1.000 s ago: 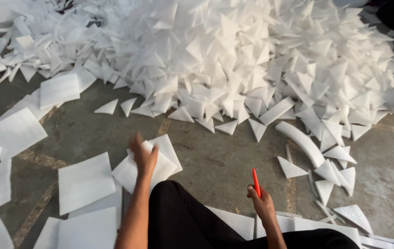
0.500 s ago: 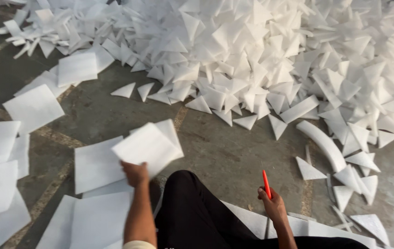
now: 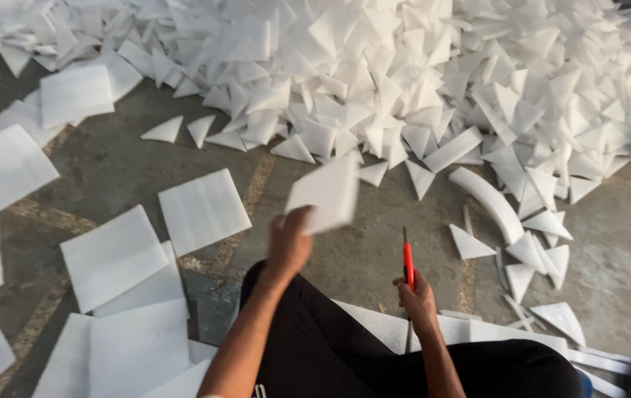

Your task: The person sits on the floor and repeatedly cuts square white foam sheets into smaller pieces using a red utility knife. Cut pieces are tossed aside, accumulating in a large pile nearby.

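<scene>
One white foam square (image 3: pixel 326 193) was pinched in my left hand (image 3: pixel 289 243), lifted clear of the concrete floor (image 3: pixel 374 250).
My right hand (image 3: pixel 417 298) was clenched round a red cutter (image 3: pixel 407 265), blade end up. Half a second earlier the square hung lower and further left; it had swung toward the cutter, with the triangle heap (image 3: pixel 404 66) beyond and loose squares (image 3: pixel 203 210) to my left.

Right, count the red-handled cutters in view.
1: the red cutter stands upright in the right hand, beside the left hand lifting a white sheet. Others may lie hidden.
</scene>
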